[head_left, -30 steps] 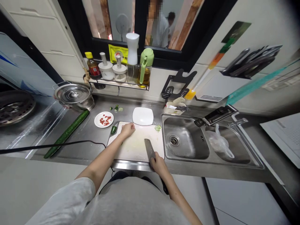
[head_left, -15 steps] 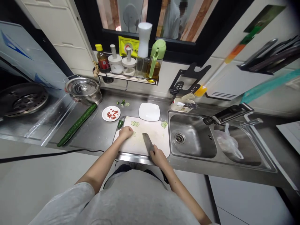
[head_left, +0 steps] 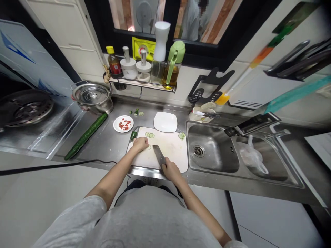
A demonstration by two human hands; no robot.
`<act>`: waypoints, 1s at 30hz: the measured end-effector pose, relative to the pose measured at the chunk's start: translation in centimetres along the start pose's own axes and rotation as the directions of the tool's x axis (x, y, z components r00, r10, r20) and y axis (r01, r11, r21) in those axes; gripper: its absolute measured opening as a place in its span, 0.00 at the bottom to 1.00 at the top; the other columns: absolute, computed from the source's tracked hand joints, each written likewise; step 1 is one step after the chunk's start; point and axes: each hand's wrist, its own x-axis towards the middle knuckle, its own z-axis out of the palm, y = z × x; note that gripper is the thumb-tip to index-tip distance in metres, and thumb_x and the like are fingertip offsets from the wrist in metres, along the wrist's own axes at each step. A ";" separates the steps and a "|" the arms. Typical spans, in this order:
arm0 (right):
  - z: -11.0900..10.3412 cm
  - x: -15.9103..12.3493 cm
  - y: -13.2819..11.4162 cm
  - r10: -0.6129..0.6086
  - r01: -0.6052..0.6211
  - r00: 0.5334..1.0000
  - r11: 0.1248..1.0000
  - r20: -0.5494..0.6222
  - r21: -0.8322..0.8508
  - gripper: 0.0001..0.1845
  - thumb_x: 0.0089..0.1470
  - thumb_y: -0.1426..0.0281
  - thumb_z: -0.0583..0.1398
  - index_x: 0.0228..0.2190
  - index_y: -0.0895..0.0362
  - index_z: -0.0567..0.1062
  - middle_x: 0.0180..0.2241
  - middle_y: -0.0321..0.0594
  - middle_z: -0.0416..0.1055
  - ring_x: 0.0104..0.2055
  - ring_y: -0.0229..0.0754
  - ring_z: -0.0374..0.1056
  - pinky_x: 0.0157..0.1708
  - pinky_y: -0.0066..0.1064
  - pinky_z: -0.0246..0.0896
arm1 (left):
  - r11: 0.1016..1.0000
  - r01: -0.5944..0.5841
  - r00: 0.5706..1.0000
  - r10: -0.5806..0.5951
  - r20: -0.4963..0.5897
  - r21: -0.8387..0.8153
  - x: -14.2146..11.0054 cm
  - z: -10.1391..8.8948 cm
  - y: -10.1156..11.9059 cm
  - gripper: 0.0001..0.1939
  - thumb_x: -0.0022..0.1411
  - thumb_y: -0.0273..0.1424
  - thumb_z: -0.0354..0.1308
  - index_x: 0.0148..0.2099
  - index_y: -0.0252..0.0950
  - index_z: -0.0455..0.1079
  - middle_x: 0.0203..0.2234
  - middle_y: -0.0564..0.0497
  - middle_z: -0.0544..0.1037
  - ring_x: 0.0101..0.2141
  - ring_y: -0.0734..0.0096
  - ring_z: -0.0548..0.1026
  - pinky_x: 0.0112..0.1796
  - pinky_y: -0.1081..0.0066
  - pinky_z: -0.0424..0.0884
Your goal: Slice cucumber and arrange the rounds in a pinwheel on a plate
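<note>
Right hand (head_left: 171, 169) at lower centre, my fingers clamped round knife (head_left: 158, 155), blade over cutting board (head_left: 169, 151). Left hand (head_left: 141, 144) on board's left side, fingers curled together; can't tell if they pinch anything. Cucumber slices (head_left: 150, 135) just above it, more at board's upper right. Whole cucumber (head_left: 86, 136) lying left of centre. Up top, yellow packet (head_left: 142, 48) and red-labelled bottle (head_left: 113, 62), lettering too small to read.
</note>
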 end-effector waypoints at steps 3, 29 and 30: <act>0.2 -0.1 0.6 0.022 -0.022 1.000 1.000 -0.011 0.005 0.12 0.61 0.70 0.48 0.47 0.57 0.62 0.39 0.47 0.73 0.38 0.44 0.68 0.29 0.29 0.45 | 0.992 0.046 0.999 -0.044 0.021 -0.121 0.2 0.4 0.0 0.06 0.50 0.33 0.60 0.34 0.39 0.72 0.32 0.52 0.79 0.36 0.67 0.75 0.41 0.69 0.64; 0.7 0.2 -1.4 -0.053 0.065 0.996 0.982 0.073 -0.177 0.14 0.59 0.74 0.47 0.46 0.58 0.63 0.36 0.49 0.74 0.40 0.47 0.70 0.32 0.31 0.54 | 0.997 0.060 0.997 -0.062 0.045 0.048 -1.8 0.6 1.4 0.08 0.54 0.31 0.54 0.32 0.39 0.75 0.35 0.46 0.80 0.40 0.60 0.75 0.49 0.58 0.58; 0.7 0.3 -1.4 -0.054 0.067 0.996 0.980 0.075 -0.186 0.15 0.59 0.75 0.47 0.47 0.58 0.63 0.36 0.49 0.74 0.40 0.48 0.71 0.32 0.31 0.54 | 0.997 0.061 0.997 -0.063 0.046 0.048 -1.8 0.7 1.4 0.08 0.54 0.30 0.54 0.32 0.39 0.75 0.35 0.46 0.80 0.39 0.61 0.75 0.49 0.58 0.58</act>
